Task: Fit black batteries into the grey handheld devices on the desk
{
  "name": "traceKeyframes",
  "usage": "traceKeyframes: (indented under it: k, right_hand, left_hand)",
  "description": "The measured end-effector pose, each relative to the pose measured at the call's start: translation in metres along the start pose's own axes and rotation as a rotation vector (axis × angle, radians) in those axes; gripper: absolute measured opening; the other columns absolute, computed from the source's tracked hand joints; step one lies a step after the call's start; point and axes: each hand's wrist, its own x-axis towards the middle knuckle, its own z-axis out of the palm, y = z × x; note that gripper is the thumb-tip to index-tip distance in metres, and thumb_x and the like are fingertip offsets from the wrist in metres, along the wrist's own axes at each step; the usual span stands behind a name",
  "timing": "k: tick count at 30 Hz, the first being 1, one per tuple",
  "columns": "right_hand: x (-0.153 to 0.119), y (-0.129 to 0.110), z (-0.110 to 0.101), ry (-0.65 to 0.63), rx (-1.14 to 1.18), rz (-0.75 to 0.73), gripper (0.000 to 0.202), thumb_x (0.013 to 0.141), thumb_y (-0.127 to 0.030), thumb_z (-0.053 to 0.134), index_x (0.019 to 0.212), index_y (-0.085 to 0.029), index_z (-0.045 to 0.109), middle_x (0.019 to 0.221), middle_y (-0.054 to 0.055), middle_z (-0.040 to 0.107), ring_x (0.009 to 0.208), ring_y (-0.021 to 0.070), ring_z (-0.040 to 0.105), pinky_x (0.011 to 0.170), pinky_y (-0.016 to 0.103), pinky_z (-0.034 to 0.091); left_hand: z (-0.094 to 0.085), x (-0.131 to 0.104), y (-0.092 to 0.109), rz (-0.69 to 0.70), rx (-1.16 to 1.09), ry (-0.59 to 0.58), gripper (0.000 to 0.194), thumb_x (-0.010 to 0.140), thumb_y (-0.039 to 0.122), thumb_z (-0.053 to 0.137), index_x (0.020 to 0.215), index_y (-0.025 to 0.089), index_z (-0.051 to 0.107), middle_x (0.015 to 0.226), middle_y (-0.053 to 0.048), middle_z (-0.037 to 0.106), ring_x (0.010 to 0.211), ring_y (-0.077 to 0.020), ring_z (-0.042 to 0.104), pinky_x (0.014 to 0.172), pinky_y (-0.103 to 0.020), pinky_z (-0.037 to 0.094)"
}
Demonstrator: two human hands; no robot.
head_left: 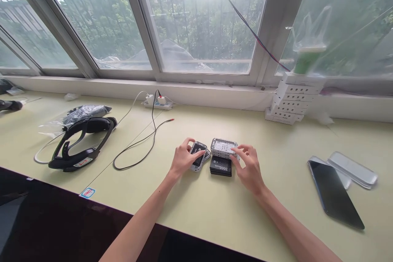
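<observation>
My left hand (183, 158) is closed on a small grey casing with a black battery in it (198, 156), thumb on its face and fingers at its far edge. Another casing (208, 154) partly shows from under its right side. My right hand (249, 168) pinches the right end of an open grey casing (221, 146), which tops a small stack and shows a white printed inside. Just in front of that stack lies a pile of black flat batteries (221, 166), the top one marked 3000mAh.
To the left lie a black headset (84, 143), a plastic-wrapped packet (87, 115) and a loose black cable (135, 166). A power strip (158, 104) sits by the window ledge. White boxes (290, 100) bear a green cup (308, 59). A phone (336, 194) and clear cases (353, 168) lie right.
</observation>
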Motion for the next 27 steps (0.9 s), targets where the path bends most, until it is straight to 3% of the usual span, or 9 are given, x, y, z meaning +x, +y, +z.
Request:
traceKeyframes:
  k: [7,15,21,27]
  right_hand:
    - [-0.0006,0.0059,0.0038,-0.063,0.035,0.013,0.020,0.095,-0.023,0.054,0.109,-0.027,0.067,0.114,0.010,0.053,0.092,0.0247,0.053,0.084,0.047,0.052]
    - [0.0005,0.0041,0.0057,-0.065,0.046,0.014,0.012,0.093,-0.018,0.054,0.100,-0.025,0.061,0.113,0.010,0.055,0.105,0.0279,0.052,0.087,0.047,0.051]
    - [0.0004,0.0048,0.0047,-0.081,0.047,0.017,0.013,0.090,-0.013,0.054,0.095,-0.024,0.056,0.113,0.008,0.056,0.107,0.0272,0.052,0.089,0.046,0.050]
    - [0.0021,0.0031,0.0050,-0.045,0.071,0.004,0.012,0.089,-0.013,0.053,0.094,-0.024,0.055,0.109,0.008,0.058,0.106,0.0264,0.055,0.084,0.043,0.051]
  left_hand:
    - [0.0025,0.0019,-0.0044,0.128,0.223,0.065,0.036,0.082,0.052,0.066,0.100,0.021,0.072,0.089,-0.005,0.065,0.082,-0.0211,0.064,0.073,-0.032,0.049]
    - [0.0064,0.0010,-0.0074,0.191,0.206,0.046,0.027,0.093,0.038,0.052,0.103,0.022,0.072,0.102,-0.006,0.071,0.099,-0.0238,0.063,0.088,-0.035,0.048]
    - [0.0068,0.0001,-0.0047,0.144,0.239,0.042,0.035,0.097,0.041,0.043,0.102,0.023,0.073,0.101,-0.007,0.075,0.098,-0.0265,0.064,0.085,-0.036,0.046]
    - [0.0056,-0.0003,-0.0025,0.108,0.294,0.050,0.042,0.098,0.044,0.037,0.085,0.024,0.071,0.081,-0.007,0.073,0.076,-0.0237,0.064,0.067,-0.030,0.041]
